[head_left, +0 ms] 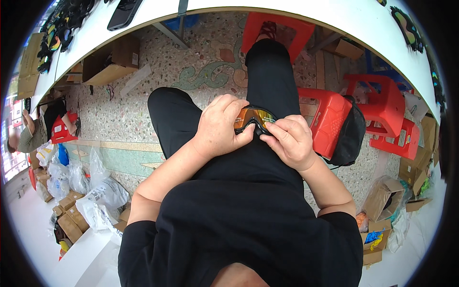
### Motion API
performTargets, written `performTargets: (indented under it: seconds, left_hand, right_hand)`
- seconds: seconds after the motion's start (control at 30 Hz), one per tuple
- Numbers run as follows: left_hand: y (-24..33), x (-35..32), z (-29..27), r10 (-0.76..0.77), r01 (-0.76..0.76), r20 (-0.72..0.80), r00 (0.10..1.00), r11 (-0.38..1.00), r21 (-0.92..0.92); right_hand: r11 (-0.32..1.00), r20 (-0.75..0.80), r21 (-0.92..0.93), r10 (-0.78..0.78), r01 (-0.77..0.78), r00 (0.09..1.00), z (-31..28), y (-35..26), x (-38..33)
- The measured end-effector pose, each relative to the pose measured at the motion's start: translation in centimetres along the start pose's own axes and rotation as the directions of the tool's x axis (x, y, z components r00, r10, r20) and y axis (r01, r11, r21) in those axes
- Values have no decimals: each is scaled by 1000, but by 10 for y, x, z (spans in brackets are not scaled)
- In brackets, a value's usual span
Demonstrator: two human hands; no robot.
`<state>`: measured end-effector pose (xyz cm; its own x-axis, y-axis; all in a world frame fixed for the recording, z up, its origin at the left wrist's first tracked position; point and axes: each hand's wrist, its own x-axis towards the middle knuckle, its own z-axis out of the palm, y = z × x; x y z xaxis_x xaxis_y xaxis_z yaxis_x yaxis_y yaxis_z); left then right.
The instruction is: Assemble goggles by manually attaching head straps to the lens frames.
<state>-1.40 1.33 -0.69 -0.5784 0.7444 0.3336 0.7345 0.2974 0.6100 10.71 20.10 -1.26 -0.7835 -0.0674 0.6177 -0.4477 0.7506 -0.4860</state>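
Observation:
A pair of ski goggles (254, 116) with an orange mirrored lens and a black frame is held over my lap. My left hand (221, 123) grips its left end, fingers along the top edge and thumb at the lower edge. On the other end, my right hand (290, 139) pinches the frame and lens edge between thumb and fingers. The goggles' nose notch points toward me. Parts of both ends are hidden under my fingers, and no strap can be made out.
A white table (315, 10) curves across the far side, bearing a black phone (125, 13) and piled goggles (60, 33). Red stools (330, 126) and a black bag (349, 134) stand at right. Boxes (73, 222) and plastic bags lie left; another person (36, 134) sits far left.

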Motion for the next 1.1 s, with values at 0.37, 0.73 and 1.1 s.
performTargets:
  seconds: [0.37, 0.73, 1.1]
  left_hand:
    - [3, -13, 7, -37, 37, -2, 999, 996, 76]
    - [14, -17, -2, 105, -102, -72, 992, 994, 45]
    - [8, -10, -13, 208, -205, -113, 972, 978, 38]
  right_hand:
    - [998, -18, 55, 21, -20, 1000, 6, -5, -5]
    - [985, -2, 134, -105, 105, 994, -2, -1, 3]
    - [972, 191, 217, 54, -96, 980, -5, 8, 29]
